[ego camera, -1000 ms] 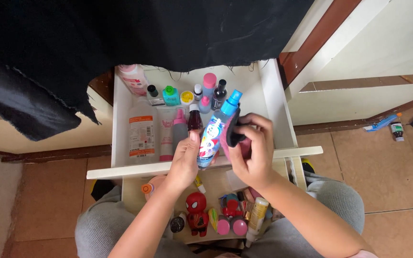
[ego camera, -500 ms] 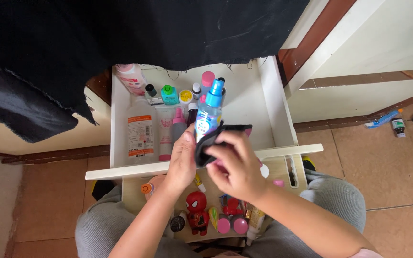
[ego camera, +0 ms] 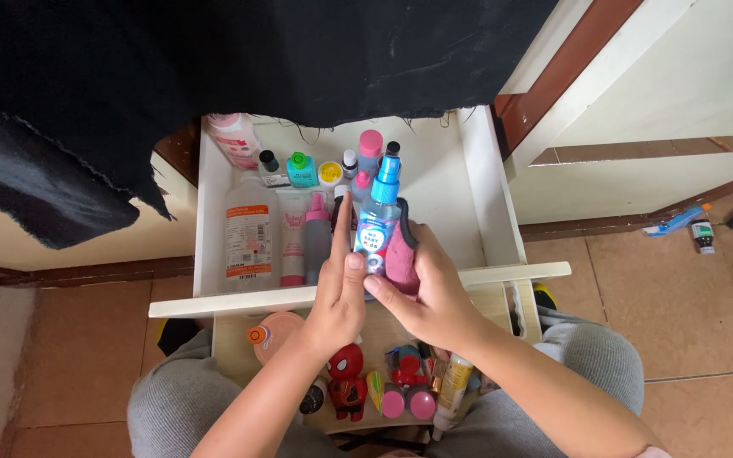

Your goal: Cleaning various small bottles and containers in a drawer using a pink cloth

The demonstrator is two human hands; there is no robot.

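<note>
Both hands closed on spray bottle (ego camera: pixel 377 225): left hand (ego camera: pixel 338 293) pinching its left side, right hand (ego camera: pixel 428 288) pressing pink-and-black cloth (ego camera: pixel 402 250) against its right. Bottle upright above front edge of white drawer (ego camera: pixel 468 182). Red figure toy (ego camera: pixel 348 371) at 6 o'clock, near. Bottles, tubes at 11 o'clock, farther.

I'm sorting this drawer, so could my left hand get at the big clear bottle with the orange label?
Probably yes. The left hand holds the blue spray bottle and would have to let go, but the clear bottle lies uncovered at the drawer's left side.
</note>
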